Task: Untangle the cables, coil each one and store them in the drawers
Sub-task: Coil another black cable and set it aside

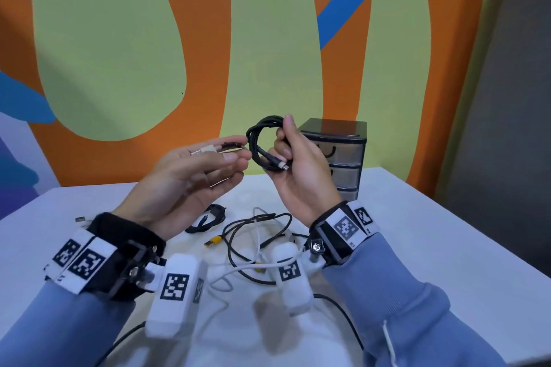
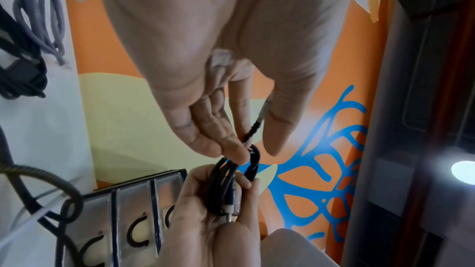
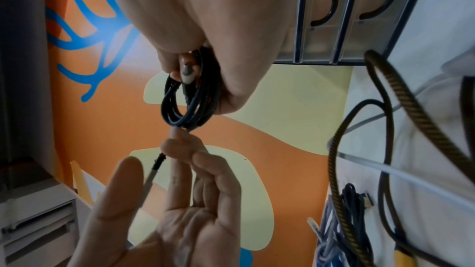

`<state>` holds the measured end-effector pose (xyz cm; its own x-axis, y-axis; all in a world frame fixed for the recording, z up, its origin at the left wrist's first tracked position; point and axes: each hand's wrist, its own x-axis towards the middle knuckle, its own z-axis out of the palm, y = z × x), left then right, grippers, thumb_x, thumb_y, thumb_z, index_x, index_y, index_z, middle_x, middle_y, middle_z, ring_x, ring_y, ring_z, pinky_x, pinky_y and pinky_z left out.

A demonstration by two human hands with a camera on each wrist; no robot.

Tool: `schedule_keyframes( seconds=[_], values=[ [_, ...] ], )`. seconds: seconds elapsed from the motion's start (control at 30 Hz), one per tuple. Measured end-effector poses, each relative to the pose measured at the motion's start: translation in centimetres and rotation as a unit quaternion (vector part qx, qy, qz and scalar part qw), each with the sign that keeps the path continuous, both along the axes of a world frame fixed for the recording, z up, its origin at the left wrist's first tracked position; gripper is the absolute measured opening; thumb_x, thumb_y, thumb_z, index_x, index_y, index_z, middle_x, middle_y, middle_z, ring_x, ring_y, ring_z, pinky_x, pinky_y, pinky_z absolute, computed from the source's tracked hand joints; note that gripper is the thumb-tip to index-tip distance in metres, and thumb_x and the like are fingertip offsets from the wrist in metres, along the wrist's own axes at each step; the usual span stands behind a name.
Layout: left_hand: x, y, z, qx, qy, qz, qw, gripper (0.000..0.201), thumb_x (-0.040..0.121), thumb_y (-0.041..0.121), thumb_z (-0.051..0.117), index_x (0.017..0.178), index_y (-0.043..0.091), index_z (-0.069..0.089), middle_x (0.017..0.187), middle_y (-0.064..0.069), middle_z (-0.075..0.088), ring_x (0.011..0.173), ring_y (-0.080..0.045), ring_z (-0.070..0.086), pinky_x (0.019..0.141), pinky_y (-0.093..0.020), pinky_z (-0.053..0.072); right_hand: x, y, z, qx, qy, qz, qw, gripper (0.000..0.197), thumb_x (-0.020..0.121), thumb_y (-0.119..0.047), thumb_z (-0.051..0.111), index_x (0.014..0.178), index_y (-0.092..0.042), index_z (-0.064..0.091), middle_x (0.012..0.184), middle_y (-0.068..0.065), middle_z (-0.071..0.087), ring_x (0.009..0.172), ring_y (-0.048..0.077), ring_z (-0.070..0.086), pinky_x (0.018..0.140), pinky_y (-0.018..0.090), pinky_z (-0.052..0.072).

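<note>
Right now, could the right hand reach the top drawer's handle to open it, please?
Probably not yet: the right hand sits just in front of the drawer unit, so the path looks free, but its grip is full of the coiled black cable, whose tail the left hand pinches.

Blue sleeves; black wrist straps with checkered tags; white tagged camera blocks bolted beneath

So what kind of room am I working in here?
Probably an office or activity room, not a workshop: a white table against a bright painted wall, with a small desktop drawer unit and loose cables.
</note>
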<state>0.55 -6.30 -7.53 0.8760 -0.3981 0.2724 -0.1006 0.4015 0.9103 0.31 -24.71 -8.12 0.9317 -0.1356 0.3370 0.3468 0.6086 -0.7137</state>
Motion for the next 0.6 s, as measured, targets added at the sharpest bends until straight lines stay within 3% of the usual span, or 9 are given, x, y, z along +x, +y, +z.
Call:
schedule_keyframes(
  seconds=[0.13,0.23,0.33,0.47,0.53,0.6],
  values=[
    [0.1,-1.0,-0.6,0.008,-0.047,0.058,0.997,0.028,0.083,0.010,0.074,0.109,0.006,0.081,0.101,-0.009,0.077,0.085,-0.015,0.068,0.087,-0.023,0.060,0.2,0.2,-0.3,0.015,0.006,0.011,1.000,0.033,0.108,-0.037,0.054,0.084,-0.015,0.053,0.062,-0.003,0.027,0.056,0.013,0.027,0.064,0.026,0.041],
    [0.3,-1.8,-1.3,0.026,-0.100,0.137,0.985,0.026,0.081,0.019,0.079,0.105,0.009,0.081,0.090,-0.004,0.076,0.078,-0.014,0.064,0.080,-0.024,0.057,0.5,0.3,-0.6,0.010,0.012,0.007,1.000,0.037,0.108,-0.040,0.054,0.078,-0.017,0.050,0.060,-0.004,0.027,0.056,0.014,0.026,0.063,0.027,0.042],
    [0.4,-1.9,-1.6,0.047,-0.169,0.188,0.966,0.029,0.075,0.030,0.086,0.101,0.018,0.084,0.097,-0.004,0.078,0.088,-0.019,0.068,0.088,-0.031,0.057,0.5,0.5,-0.6,-0.006,0.016,-0.017,1.000,0.038,0.107,-0.041,0.057,0.077,-0.019,0.049,0.061,-0.004,0.026,0.060,0.016,0.028,0.066,0.031,0.043],
    [0.0,-2.0,-1.6,0.076,-0.246,0.210,0.943,0.021,0.078,0.018,0.085,0.099,0.013,0.083,0.118,-0.008,0.077,0.117,-0.018,0.071,0.101,-0.037,0.057,0.0,0.6,-0.4,-0.052,-0.003,-0.049,0.997,0.038,0.108,-0.039,0.056,0.080,-0.016,0.046,0.063,-0.004,0.020,0.058,0.016,0.020,0.060,0.029,0.029],
    [-0.3,-2.2,-1.6,0.066,-0.246,0.201,0.946,0.021,0.079,0.016,0.083,0.100,0.011,0.082,0.114,-0.007,0.080,0.112,-0.017,0.074,0.101,-0.037,0.059,-0.1,0.7,-0.3,-0.061,-0.012,-0.052,0.997,0.035,0.107,-0.040,0.056,0.086,-0.013,0.048,0.064,-0.002,0.020,0.063,0.019,0.016,0.063,0.033,0.028],
    [-0.6,-2.5,-1.5,0.054,-0.242,0.187,0.951,0.024,0.081,0.013,0.081,0.105,0.011,0.080,0.106,-0.007,0.082,0.102,-0.020,0.078,0.098,-0.037,0.061,-0.1,1.0,-0.4,-0.083,-0.004,-0.062,0.995,0.036,0.107,-0.039,0.057,0.086,-0.010,0.052,0.064,0.001,0.029,0.063,0.019,0.026,0.069,0.039,0.036]
  ],
)
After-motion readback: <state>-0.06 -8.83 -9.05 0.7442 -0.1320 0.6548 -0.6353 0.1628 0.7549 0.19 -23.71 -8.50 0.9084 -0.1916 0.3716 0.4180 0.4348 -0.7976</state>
